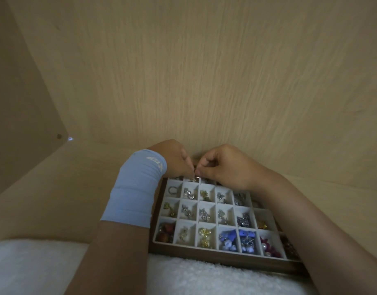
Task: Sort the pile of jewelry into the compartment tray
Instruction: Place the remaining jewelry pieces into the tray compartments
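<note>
Left forearm (pixel 119 252) wears a light-blue stretch fabric sleeve (pixel 136 188), wrist to mid-forearm. White printed logo (pixel 154 161) sits near its wrist edge; faint bands cross its lower half. Right forearm (pixel 311 220) is bare.

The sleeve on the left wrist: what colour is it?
The wrist sleeve is light blue with a small white logo, seen best in the head view.

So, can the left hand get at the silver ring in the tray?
Probably yes: the silver ring lies uncovered close to the left hand, which would first have to release the small piece it seems to pinch.
</note>
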`<state>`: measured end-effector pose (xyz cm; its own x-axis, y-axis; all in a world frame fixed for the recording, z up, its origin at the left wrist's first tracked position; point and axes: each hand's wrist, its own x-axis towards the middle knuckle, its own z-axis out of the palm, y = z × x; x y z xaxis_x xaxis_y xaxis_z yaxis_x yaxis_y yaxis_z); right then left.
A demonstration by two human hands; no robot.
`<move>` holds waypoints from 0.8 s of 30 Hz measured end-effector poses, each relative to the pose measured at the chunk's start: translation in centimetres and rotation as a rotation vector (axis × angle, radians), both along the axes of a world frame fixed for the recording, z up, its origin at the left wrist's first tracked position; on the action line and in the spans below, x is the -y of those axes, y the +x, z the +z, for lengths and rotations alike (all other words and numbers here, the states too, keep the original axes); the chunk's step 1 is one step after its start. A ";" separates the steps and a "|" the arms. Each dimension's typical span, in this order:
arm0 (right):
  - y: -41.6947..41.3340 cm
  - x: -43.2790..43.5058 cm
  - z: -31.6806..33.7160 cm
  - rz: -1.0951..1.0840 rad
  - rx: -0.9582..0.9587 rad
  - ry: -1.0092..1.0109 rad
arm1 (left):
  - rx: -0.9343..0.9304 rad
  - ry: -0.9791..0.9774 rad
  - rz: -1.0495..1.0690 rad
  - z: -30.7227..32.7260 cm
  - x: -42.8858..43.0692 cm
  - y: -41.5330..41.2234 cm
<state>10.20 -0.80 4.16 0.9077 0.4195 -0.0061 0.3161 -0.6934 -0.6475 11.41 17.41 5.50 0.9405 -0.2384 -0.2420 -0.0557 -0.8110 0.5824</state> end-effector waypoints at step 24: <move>-0.8 4.1 3.1 -0.139 -0.026 -0.594 | 0.174 -0.018 -0.084 0.2 2.4 -0.1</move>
